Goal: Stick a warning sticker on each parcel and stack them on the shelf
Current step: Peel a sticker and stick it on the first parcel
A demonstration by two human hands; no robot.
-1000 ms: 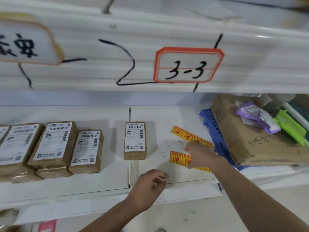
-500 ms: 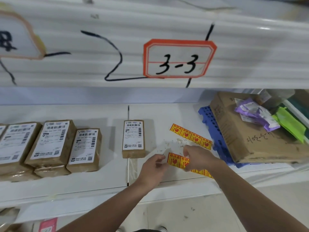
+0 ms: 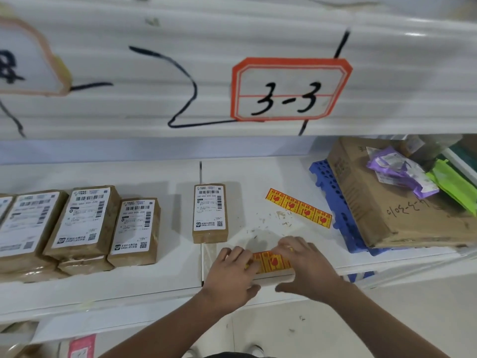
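Both hands are pressing on the near sticker strip (image 3: 271, 262) at the shelf's (image 3: 154, 277) front edge. The left hand (image 3: 229, 275) is pinching its left end; the right hand (image 3: 307, 267) is lying spread over its right end.

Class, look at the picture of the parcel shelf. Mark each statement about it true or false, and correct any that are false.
1. Both hands are on the near sticker strip. True: the left hand and right hand rest on its two ends.
2. The shelf tag reads 2-1. False: it reads 3-3.
3. A second sticker strip lies untouched further back. True.
4. The single parcel nearest the hands already bears a red-and-yellow sticker. False: only its white shipping label shows.
5. The cardboard box sits at the left end of the shelf. False: it is on the right, over a blue crate.
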